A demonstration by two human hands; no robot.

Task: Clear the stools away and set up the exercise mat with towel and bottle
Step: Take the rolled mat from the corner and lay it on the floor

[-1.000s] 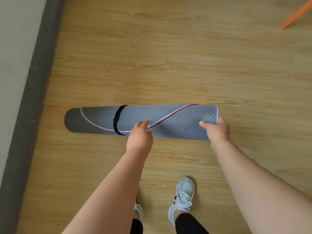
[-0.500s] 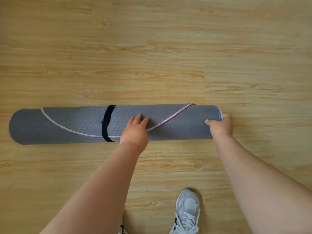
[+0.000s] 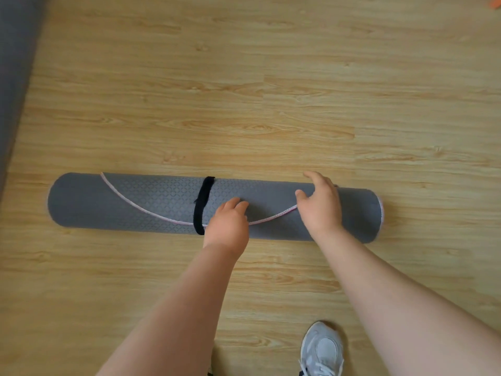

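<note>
A rolled grey exercise mat [image 3: 151, 204] lies across the wooden floor, its pink-stitched edge curving over the roll. A black strap [image 3: 202, 204] is wrapped around it near the middle. My left hand [image 3: 227, 226] rests on the roll just right of the strap, fingers curled at the stitched edge. My right hand [image 3: 321, 206] lies flat on top of the roll nearer its right end, fingers spread. No towel, bottle or stool is in view.
A grey baseboard [image 3: 13, 77] runs along the left edge. An orange sliver [image 3: 496, 4] shows in the top right corner. My white sneaker [image 3: 322, 351] stands on the wooden floor [image 3: 271, 104] below the mat.
My right hand left the mat's right end and moved left onto the top of the roll. The left hand stays by the strap. The view shifted, bringing the baseboard back in.
</note>
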